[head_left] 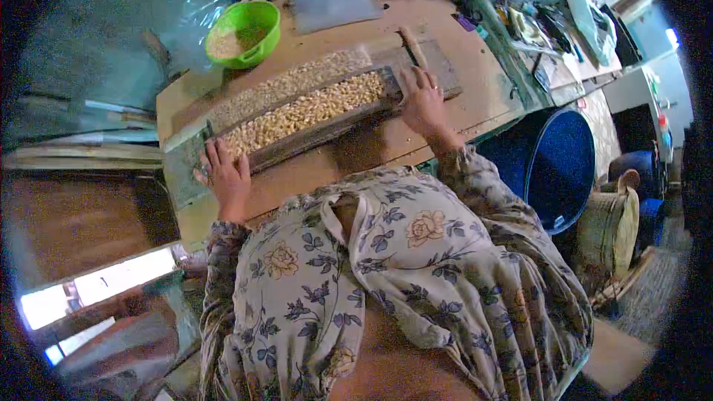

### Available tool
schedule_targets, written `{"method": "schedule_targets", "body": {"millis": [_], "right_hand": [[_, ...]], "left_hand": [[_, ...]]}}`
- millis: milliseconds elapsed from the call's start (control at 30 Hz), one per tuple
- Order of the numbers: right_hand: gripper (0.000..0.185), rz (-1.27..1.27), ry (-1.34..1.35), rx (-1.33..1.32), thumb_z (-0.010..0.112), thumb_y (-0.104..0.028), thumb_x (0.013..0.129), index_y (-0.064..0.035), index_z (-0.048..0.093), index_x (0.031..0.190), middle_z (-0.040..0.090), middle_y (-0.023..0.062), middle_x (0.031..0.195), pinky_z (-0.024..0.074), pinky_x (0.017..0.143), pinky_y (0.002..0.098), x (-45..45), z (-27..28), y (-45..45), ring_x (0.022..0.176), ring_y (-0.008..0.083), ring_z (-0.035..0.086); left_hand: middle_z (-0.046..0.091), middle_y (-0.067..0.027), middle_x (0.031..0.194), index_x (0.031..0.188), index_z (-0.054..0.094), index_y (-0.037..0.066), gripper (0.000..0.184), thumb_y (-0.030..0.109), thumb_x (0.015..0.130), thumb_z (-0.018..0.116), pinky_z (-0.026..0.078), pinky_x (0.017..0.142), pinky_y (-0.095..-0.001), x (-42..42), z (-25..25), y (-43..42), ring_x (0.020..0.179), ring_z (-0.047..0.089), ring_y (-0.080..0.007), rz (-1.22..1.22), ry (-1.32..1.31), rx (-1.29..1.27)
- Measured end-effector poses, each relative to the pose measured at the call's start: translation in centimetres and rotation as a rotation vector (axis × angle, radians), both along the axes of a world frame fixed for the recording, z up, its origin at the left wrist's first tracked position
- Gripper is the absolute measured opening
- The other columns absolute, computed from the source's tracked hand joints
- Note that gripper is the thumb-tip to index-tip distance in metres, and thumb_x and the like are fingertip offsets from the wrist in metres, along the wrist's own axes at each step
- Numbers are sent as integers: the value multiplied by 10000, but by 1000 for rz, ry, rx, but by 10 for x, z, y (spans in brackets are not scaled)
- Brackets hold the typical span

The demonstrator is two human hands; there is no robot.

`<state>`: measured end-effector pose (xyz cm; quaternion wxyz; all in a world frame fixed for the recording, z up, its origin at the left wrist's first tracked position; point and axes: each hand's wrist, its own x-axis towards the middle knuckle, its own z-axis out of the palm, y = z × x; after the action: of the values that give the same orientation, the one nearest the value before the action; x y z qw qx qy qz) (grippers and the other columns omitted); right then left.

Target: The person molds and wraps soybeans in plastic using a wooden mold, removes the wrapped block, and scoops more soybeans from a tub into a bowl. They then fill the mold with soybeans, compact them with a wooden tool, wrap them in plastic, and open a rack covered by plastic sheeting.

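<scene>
Left hand (229,178), right hand (423,106) at ends of tray (327,132); gripping, can't tell. Table (483,67) strip between tray and near edge.

The lone head-worn camera looks forward and steeply down from close above the pale, flower-printed cloth garment (297,275), facing the bare left hand (229,180), the bare right hand (422,109) and the flat tan bench (475,78) slanting across the upper middle; its wide field darkens at the corners.
</scene>
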<state>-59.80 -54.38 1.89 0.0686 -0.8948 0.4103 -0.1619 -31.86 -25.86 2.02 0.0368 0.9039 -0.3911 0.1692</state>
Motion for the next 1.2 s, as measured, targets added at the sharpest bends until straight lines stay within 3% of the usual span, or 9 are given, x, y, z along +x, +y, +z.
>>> {"method": "schedule_targets", "body": {"millis": [133,233,400,733,933,1033,1100,1167,1200], "right_hand": [[655,90,75,-4,485,-110,704,-114,248,1315,178,74,1395,141,938,636,11,-4,24,1271,374,132],[653,130,133,11,485,-103,710,-98,245,1316,178,66,1397,126,937,643,23,-5,24,1273,376,124],[524,158,160,-31,350,-148,807,-96,251,1319,190,77,1396,105,963,619,42,-4,31,1278,338,159],[516,138,70,-61,361,-152,790,-89,291,1298,234,127,1370,111,949,630,65,-6,47,1275,350,160],[645,296,137,40,485,-95,703,-68,253,1305,223,131,1367,151,934,630,61,29,59,1266,359,164],[663,313,10,38,460,-34,671,-89,261,1301,292,157,1328,215,963,555,33,34,43,1208,382,274],[583,289,-324,184,504,-52,684,-66,349,1246,410,167,1235,314,944,442,13,23,19,1120,367,390],[505,360,-277,141,535,-89,691,-47,414,1180,459,165,1174,344,917,412,0,20,4,1072,354,430],[435,429,-234,98,566,-127,699,-27,479,1114,508,164,1113,375,891,383,-2,19,-1,1025,340,469]], "left_hand": [[293,-139,1341,1256,350,39,602,389,785,480,112,948,-572,1,-3,1,1235,246,-328,-44,-28,3],[303,-148,1333,1249,356,28,604,385,779,485,130,951,-563,3,-6,2,1233,248,-326,-84,-54,-22],[298,-165,1332,1252,354,21,610,380,777,487,147,972,-524,5,-3,4,1237,245,-330,-118,-33,-30],[298,-179,1324,1261,327,10,634,368,764,494,159,998,-492,-5,11,-2,1242,227,-345,-263,66,-14],[277,-189,1332,1277,305,29,667,325,727,540,216,999,-446,-10,28,1,1229,259,-351,-428,205,-65],[300,-176,1322,1268,323,39,661,253,697,580,273,984,-405,-1,51,13,1204,309,-340,-538,311,-143],[327,-164,1311,1255,347,44,646,207,682,598,303,973,-383,14,49,24,1187,340,-331,-586,290,-152],[387,-134,1278,1205,417,48,596,146,655,624,323,964,-370,33,35,37,1157,385,-310,-596,332,-125],[475,-124,1190,1100,512,42,455,103,662,617,367,923,-373,36,35,38,1084,456,-304,-604,305,-166]]}}
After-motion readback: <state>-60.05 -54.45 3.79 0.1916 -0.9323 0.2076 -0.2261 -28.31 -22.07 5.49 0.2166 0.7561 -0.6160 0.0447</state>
